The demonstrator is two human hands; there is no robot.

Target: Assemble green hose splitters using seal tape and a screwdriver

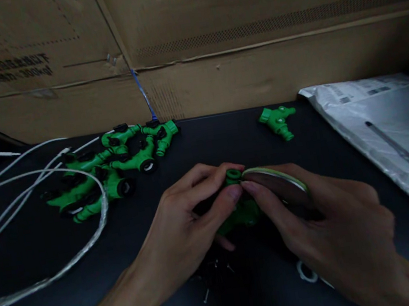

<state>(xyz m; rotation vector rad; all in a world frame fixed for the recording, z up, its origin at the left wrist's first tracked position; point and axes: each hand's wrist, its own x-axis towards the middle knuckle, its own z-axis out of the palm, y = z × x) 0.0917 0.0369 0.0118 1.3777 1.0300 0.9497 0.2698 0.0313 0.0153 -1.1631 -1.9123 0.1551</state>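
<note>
My left hand (194,211) is closed around a green plastic Y-shaped hose splitter (234,175), its round open end facing up between thumb and fingers. The lower body of the splitter shows in shadow beneath my hands. My right hand (328,226) is closed on a thin curved strip-like thing (275,173) with a pale green edge; its exact kind is unclear. The right thumb and the strip's tip meet the splitter just below its opening. Under the hands lie several small screws (207,295), and a white ring (307,272) sits by the right wrist.
Several green splitters with black parts (94,191) are piled at left, beside looping white cables (87,246). A single green splitter (278,121) lies at back right. A silver-grey plastic mailer (377,115) with a pen (406,152) on it covers the right. Cardboard (254,72) walls the back.
</note>
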